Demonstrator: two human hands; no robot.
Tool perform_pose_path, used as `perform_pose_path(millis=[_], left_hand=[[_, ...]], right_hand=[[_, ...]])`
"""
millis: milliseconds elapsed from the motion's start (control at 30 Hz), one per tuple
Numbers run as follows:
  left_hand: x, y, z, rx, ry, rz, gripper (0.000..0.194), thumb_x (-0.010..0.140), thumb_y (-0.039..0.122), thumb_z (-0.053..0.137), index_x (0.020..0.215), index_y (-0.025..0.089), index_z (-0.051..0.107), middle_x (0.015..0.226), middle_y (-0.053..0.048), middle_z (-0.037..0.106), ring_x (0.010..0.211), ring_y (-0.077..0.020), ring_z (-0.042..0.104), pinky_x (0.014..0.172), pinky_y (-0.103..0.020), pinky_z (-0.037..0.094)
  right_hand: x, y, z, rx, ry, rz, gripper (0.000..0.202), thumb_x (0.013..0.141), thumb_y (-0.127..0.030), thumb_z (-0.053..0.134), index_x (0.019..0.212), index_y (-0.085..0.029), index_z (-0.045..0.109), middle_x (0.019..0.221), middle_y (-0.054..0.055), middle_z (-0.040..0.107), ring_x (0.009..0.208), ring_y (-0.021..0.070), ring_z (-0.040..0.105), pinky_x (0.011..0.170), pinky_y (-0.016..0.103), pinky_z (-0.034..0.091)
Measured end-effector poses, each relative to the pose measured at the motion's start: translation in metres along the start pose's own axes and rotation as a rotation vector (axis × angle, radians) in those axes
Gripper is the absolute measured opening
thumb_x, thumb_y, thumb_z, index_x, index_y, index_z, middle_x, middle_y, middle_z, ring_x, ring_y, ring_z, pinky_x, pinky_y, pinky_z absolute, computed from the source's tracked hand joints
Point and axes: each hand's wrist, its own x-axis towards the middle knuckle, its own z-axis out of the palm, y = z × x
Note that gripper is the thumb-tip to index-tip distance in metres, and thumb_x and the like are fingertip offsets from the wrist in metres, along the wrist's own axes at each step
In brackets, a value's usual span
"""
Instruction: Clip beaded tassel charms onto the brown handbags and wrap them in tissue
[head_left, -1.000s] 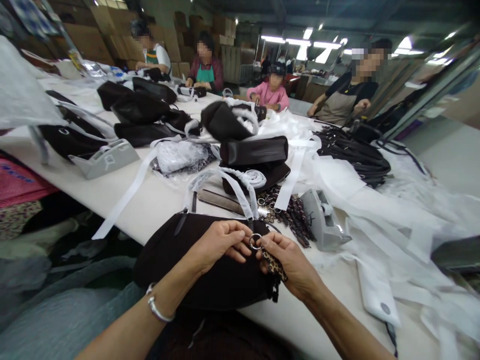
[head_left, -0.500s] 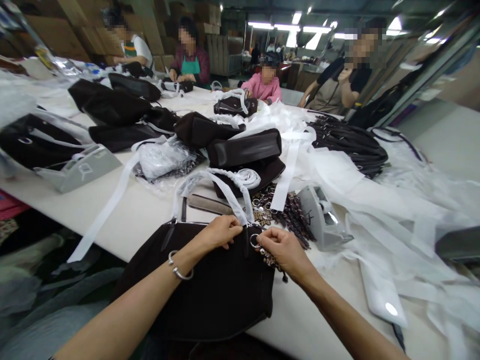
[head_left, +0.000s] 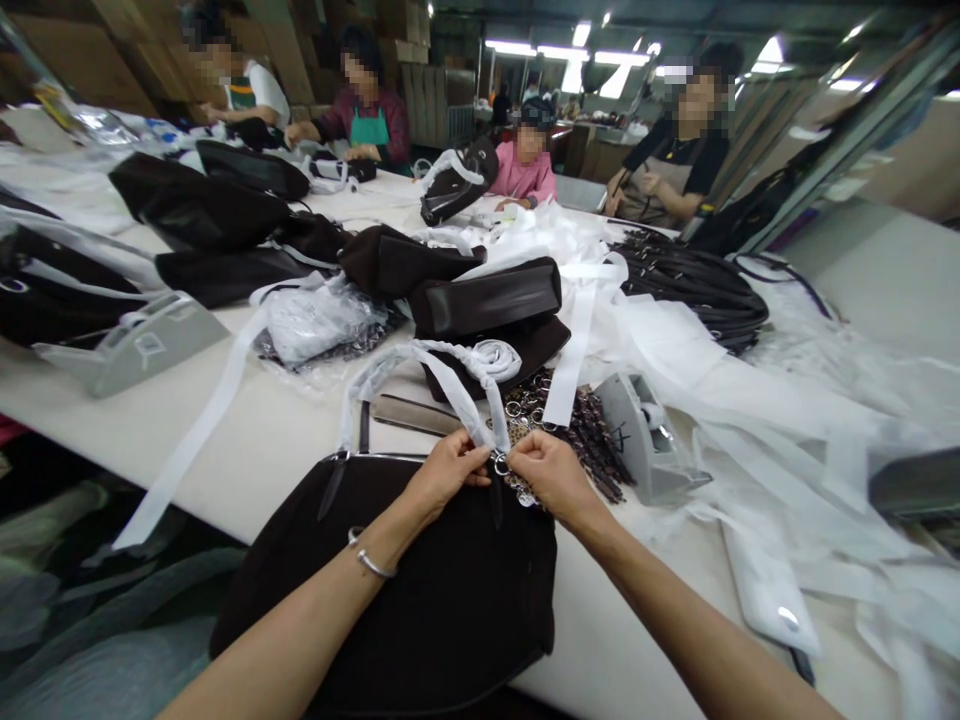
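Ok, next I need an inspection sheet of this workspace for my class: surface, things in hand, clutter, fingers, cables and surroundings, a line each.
Surface: white table, largely covered.
Things in hand: dark bag with white-wrapped handles; metal ring at one handle's base, whether attached is unclear.
Clutter: more dark bags, plastic-wrapped bundle, heap of tassels, grey holders, loose white wrapping.
Fingers: right hand pinches the ring; left hand is at the handle's base, its grip unclear.
Cables: dark cord at the end of a white slab-like object.
Surroundings: four people across the table, cardboard boxes, lit ceiling lights.
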Motion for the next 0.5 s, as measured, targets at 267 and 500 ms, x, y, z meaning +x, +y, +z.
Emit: perform_pose_path(millis=[267, 500], left_hand=[[-0.004, -0.012, -0.005, -0.027, -0.038, 0.097, 0.036, 0.078, 0.039, 0.070, 0.105, 0.015, 0.065, 0.091, -0.003, 0.063, 0.070, -0.0095, 0.058, 0.065, -0.024, 0.059], [-0.003, -0.014, -0.008, -0.056, -0.036, 0.097, 0.032, 0.079, 0.036, 0.070, 0.103, 0.015, 0.065, 0.093, -0.004, 0.064, 0.068, -0.0092, 0.058, 0.063, -0.023, 0.059]], right_hand=[[-0.003, -0.001, 0.004, 0.019, 0.010, 0.044, 0.017, 0.069, -0.031, 0.067, 0.071, -0.016, 0.061, 0.056, -0.001, 0.058, 0.049, 0.0103, 0.047, 0.044, 0.021, 0.030], [-0.005, -0.001, 0.007, 0.094, 0.012, 0.035, 0.020, 0.071, -0.034, 0.068, 0.078, -0.016, 0.062, 0.060, 0.000, 0.062, 0.051, 0.0116, 0.050, 0.049, 0.023, 0.034]])
